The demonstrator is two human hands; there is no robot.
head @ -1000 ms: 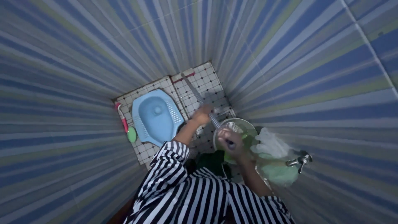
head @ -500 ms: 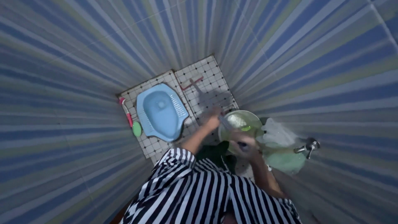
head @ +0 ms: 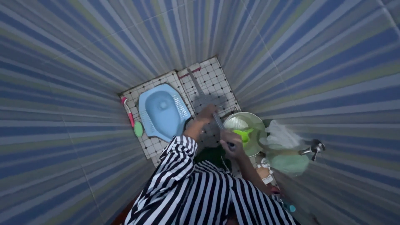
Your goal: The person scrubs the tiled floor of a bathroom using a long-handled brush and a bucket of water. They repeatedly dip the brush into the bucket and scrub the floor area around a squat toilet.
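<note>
Gripping the long thin grey handle (head: 208, 109) of a floor tool, both hands are closing round it: left hand (head: 207, 112) further down, right hand (head: 230, 138) nearer the body; it is probably light, stiff, perhaps wet and slippery, its far end (head: 188, 74) resting on the white tiled floor (head: 216, 79) beyond both grips.

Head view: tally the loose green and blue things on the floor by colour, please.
Green: 3 - round brush head, scoop in the bucket, bag under the tap.
Blue: 1 - squat toilet pan.
Total: 4

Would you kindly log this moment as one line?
left hand grips long handle | right hand grips its end | beside bucket | squat toilet left
</note>
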